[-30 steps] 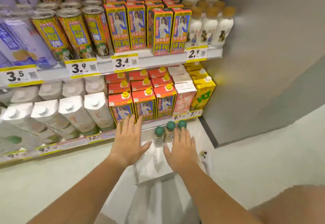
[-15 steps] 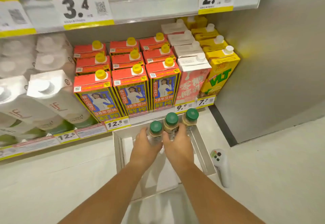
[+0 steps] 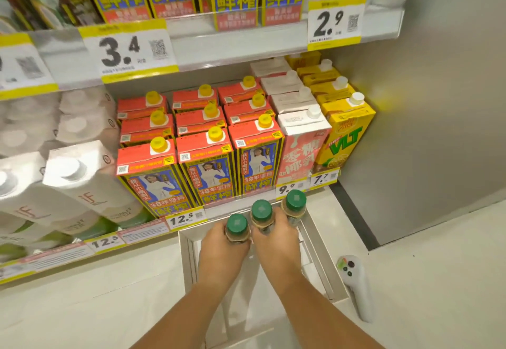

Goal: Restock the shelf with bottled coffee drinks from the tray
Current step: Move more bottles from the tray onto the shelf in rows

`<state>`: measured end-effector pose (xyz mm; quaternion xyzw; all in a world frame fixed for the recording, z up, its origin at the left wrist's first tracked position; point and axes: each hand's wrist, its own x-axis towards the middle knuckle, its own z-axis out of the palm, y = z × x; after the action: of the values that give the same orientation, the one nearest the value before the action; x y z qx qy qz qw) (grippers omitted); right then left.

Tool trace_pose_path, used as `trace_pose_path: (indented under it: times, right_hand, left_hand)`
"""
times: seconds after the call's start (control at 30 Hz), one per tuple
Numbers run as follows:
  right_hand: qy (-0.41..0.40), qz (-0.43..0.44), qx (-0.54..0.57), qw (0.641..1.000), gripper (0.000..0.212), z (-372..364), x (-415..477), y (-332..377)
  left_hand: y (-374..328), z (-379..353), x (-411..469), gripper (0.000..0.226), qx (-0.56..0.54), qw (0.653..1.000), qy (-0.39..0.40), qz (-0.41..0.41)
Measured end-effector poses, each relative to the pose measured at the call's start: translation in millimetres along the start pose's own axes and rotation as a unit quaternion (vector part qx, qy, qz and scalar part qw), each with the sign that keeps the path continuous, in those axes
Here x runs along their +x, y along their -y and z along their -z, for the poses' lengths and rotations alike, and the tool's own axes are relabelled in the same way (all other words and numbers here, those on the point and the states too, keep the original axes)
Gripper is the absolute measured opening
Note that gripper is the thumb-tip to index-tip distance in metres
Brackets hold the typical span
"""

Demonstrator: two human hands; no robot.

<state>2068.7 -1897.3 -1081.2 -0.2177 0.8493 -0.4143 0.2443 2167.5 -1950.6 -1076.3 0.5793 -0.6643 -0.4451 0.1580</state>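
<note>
Three coffee bottles with green caps stand in a row at the far end of a metal tray [image 3: 189, 261] on the floor. My left hand [image 3: 220, 253] is wrapped around the left bottle [image 3: 237, 224]. My right hand [image 3: 273, 242] grips the middle bottle [image 3: 262, 211] and reaches to the right bottle [image 3: 295, 200]; whether it holds that one too I cannot tell. The bottles' lower parts are hidden by my fingers. The tray sits just below the bottom shelf's front edge [image 3: 224, 207].
The bottom shelf holds red cartons with yellow caps [image 3: 208, 157], white cartons [image 3: 82, 184], a pink-and-white carton [image 3: 301, 151] and yellow VLT cartons [image 3: 345, 140]. A grey wall panel [image 3: 424, 129] closes the right side. A white controller [image 3: 356, 288] lies on the floor.
My hands went from hovering flat above the tray to closing around the bottles. The view moved down and closer to the bottom shelf.
</note>
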Motion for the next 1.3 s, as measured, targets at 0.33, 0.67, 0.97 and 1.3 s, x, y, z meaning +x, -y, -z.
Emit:
trace_pose_path:
  times: [0.33,0.67,0.97,1.3]
  right_hand:
    - [-0.019,0.126,-0.017,0.992,0.026,82,-38,142]
    - [-0.141,0.323,0.045,0.935,0.024,265,-60,368]
    - [-0.206,0.411,0.094,0.883,0.030,391,-7,509]
    - [-0.113,0.395,0.094,0.907,0.031,407,101,551]
  left_hand:
    - [-99,126,-31,0.032,0.064,0.987,-0.033,-0.144]
    - [-336,264,-100,0.031,0.046,0.929,-0.081,-0.358]
    - [-553,317,-114,0.047,-0.026,0.893,-0.163,-0.420]
    - [-639,288,-52,0.045,0.047,0.908,-0.245,-0.336]
